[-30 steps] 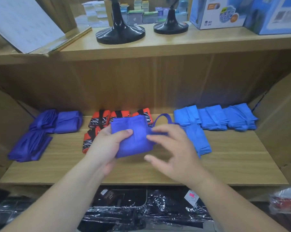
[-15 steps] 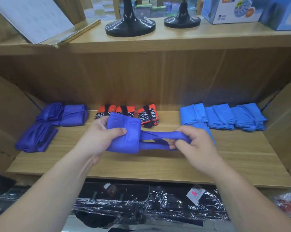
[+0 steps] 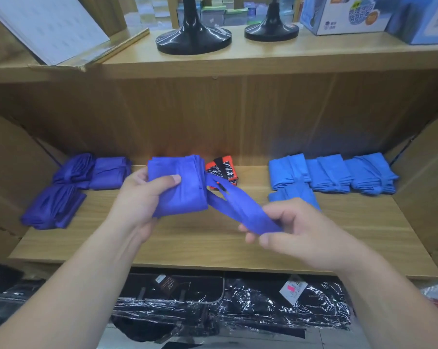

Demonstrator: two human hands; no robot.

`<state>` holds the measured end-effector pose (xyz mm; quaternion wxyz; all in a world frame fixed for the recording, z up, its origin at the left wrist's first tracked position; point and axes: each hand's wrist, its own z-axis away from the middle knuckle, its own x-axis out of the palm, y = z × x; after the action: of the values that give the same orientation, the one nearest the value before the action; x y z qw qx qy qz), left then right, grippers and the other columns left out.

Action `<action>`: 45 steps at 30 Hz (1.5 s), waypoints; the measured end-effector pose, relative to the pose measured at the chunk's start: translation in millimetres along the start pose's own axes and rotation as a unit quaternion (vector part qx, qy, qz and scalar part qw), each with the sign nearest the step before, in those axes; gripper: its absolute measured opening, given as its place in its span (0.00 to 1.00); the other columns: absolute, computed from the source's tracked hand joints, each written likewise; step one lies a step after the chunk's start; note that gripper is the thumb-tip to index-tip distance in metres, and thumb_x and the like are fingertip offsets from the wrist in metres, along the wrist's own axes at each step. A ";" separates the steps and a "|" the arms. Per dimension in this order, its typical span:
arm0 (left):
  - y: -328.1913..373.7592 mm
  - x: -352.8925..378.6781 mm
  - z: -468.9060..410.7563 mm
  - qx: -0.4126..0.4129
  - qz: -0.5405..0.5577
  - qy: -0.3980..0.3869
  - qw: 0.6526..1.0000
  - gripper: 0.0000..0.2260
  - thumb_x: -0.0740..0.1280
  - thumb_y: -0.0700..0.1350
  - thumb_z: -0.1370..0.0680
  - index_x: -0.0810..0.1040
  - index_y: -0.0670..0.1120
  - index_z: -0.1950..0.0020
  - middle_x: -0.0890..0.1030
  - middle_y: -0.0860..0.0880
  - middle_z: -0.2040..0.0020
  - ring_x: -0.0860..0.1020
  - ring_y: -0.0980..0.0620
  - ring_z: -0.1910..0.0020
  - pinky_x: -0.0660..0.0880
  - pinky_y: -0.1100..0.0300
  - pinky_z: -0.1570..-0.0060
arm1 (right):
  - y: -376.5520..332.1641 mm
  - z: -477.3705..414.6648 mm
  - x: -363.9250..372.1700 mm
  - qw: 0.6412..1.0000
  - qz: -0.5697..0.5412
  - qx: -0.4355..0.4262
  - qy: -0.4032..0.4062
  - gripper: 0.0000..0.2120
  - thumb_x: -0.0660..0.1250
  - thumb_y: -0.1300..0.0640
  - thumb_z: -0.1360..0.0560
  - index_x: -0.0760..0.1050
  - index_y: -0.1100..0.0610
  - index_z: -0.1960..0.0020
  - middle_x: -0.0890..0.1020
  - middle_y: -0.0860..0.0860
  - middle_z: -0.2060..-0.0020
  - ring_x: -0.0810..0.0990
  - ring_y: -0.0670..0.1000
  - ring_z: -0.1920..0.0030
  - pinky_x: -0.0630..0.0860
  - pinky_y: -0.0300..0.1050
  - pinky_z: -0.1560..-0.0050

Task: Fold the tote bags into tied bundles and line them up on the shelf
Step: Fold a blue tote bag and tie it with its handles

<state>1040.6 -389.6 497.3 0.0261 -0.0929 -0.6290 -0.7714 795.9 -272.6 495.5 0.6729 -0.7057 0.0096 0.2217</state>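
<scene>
The left hand (image 3: 139, 197) is clamping its fingers on the folded tote bag (image 3: 177, 187) above the shelf (image 3: 338, 222); the right hand (image 3: 296, 230) is pinching the handles (image 3: 240, 207), drawn toward 4 o'clock. Purple bundles (image 3: 69, 187) at 9 o'clock and blue bundles (image 3: 338, 175) at 3 o'clock are lying finished; tying and placing are remaining

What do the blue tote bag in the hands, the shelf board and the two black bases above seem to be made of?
Blue tote bag: thin matte fabric, probably non-woven or light nylon; it creases softly and its handles stretch flat. Shelf board: wood-grain laminate or veneer, with printed-looking streaks and a low sheen. Black bases: glossy plastic or lacquered metal, showing sharp highlights; which one cannot be told.
</scene>
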 end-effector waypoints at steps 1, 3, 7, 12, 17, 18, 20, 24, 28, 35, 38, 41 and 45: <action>2.9 1.8 2.0 0.006 0.008 -0.007 1.000 0.09 0.72 0.36 0.28 0.83 0.44 0.49 0.86 0.44 0.53 0.85 0.48 0.59 0.79 0.57 0.59 | -0.9 -0.2 1.5 0.997 0.069 0.018 -0.032 0.13 0.71 0.43 0.30 0.80 0.51 0.54 0.85 0.53 0.58 0.82 0.52 0.57 0.77 0.51 0.55; 8.2 9.8 10.1 0.014 0.018 -0.027 0.999 0.11 0.72 0.38 0.31 0.83 0.44 0.49 0.86 0.43 0.50 0.85 0.46 0.56 0.79 0.55 0.55 | -1.5 -3.6 6.8 0.974 0.187 0.064 -0.108 0.20 0.67 0.31 0.28 0.74 0.48 0.54 0.84 0.44 0.58 0.80 0.39 0.56 0.74 0.40 0.56; 13.9 23.2 28.2 0.018 0.037 -0.080 0.996 0.11 0.72 0.35 0.31 0.85 0.45 0.51 0.86 0.43 0.50 0.85 0.47 0.55 0.81 0.56 0.56 | 9.6 -18.8 6.6 0.969 0.159 0.155 -0.112 0.45 0.53 0.15 0.38 0.77 0.54 0.49 0.83 0.46 0.47 0.81 0.48 0.46 0.76 0.46 0.41; 16.6 19.5 40.2 -0.002 0.051 -0.144 0.988 0.11 0.69 0.37 0.32 0.85 0.45 0.51 0.86 0.42 0.51 0.85 0.46 0.56 0.81 0.56 0.59 | 24.0 -30.5 0.2 0.936 -0.327 0.122 -0.035 0.36 0.46 0.36 0.21 0.68 0.58 0.25 0.76 0.52 0.30 0.77 0.53 0.35 0.75 0.49 0.37; 7.1 21.5 46.4 -0.019 0.008 -0.201 0.979 0.14 0.72 0.37 0.34 0.87 0.47 0.51 0.86 0.43 0.52 0.84 0.47 0.57 0.81 0.57 0.58 | 8.5 -47.6 12.8 0.851 -0.484 0.030 0.203 0.20 0.50 0.69 0.20 0.77 0.66 0.37 0.81 0.52 0.36 0.85 0.58 0.46 0.82 0.49 0.57; 5.6 21.4 45.8 -0.020 -0.001 -0.210 0.977 0.15 0.74 0.38 0.35 0.86 0.46 0.49 0.86 0.43 0.51 0.84 0.47 0.56 0.81 0.57 0.57 | 5.0 -49.5 14.6 0.854 -0.467 0.019 0.228 0.20 0.53 0.71 0.20 0.79 0.61 0.38 0.81 0.47 0.36 0.86 0.56 0.49 0.83 0.48 0.59; 3.8 20.1 43.6 -0.026 -0.014 -0.210 0.977 0.17 0.75 0.42 0.37 0.86 0.46 0.48 0.85 0.42 0.50 0.84 0.46 0.55 0.81 0.56 0.56 | 3.9 -49.8 15.4 0.867 -0.432 -0.003 0.249 0.19 0.58 0.71 0.19 0.79 0.53 0.38 0.80 0.45 0.35 0.86 0.50 0.58 0.80 0.43 0.65; 0.7 14.3 37.8 -0.050 -0.043 -0.179 0.982 0.18 0.76 0.44 0.40 0.86 0.46 0.50 0.86 0.42 0.51 0.84 0.46 0.56 0.80 0.55 0.56 | 8.6 -40.9 14.4 0.918 -0.310 -0.037 0.246 0.16 0.69 0.66 0.24 0.81 0.51 0.41 0.81 0.47 0.35 0.84 0.52 0.42 0.81 0.52 0.49; -0.1 12.7 34.2 -0.082 -0.096 -0.179 0.976 0.20 0.75 0.39 0.37 0.83 0.40 0.46 0.85 0.40 0.51 0.83 0.44 0.57 0.78 0.54 0.55 | 11.7 -25.0 15.8 0.961 -0.142 -0.108 0.210 0.22 0.73 0.68 0.30 0.80 0.58 0.37 0.80 0.48 0.34 0.77 0.49 0.31 0.77 0.46 0.36; 14.2 26.2 31.5 -0.072 -0.253 -0.263 0.928 0.10 0.72 0.37 0.34 0.85 0.44 0.54 0.85 0.39 0.54 0.83 0.45 0.56 0.75 0.49 0.49 | 2.1 -15.2 20.9 0.996 0.054 -0.053 0.047 0.29 0.73 0.61 0.28 0.73 0.54 0.28 0.71 0.43 0.26 0.67 0.37 0.27 0.71 0.40 0.30; 23.6 36.0 30.9 -0.052 -0.319 -0.324 0.889 0.09 0.73 0.37 0.32 0.84 0.43 0.53 0.85 0.38 0.53 0.82 0.46 0.57 0.75 0.49 0.51 | -4.8 -16.8 18.9 0.999 0.005 -0.027 0.039 0.28 0.72 0.65 0.27 0.72 0.50 0.30 0.71 0.42 0.27 0.74 0.37 0.32 0.75 0.40 0.35; 32.3 44.2 29.4 -0.039 -0.341 -0.366 0.865 0.08 0.74 0.33 0.29 0.84 0.41 0.52 0.84 0.41 0.56 0.81 0.48 0.58 0.75 0.53 0.53 | -11.8 -18.5 17.5 0.998 -0.014 -0.032 0.045 0.27 0.72 0.60 0.30 0.73 0.45 0.34 0.68 0.41 0.26 0.73 0.36 0.32 0.76 0.39 0.35; 38.6 49.1 30.2 -0.059 -0.341 -0.392 0.853 0.07 0.75 0.34 0.31 0.85 0.42 0.55 0.84 0.44 0.56 0.82 0.48 0.57 0.77 0.52 0.53 | -10.9 -19.1 22.2 0.995 -0.033 -0.041 0.088 0.26 0.72 0.60 0.32 0.77 0.58 0.35 0.77 0.47 0.30 0.79 0.40 0.36 0.79 0.44 0.39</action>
<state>1001.9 -364.4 549.0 -0.4925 -0.1689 -0.5323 -0.6675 825.1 -283.4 498.4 0.6471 -0.7492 0.0361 0.1364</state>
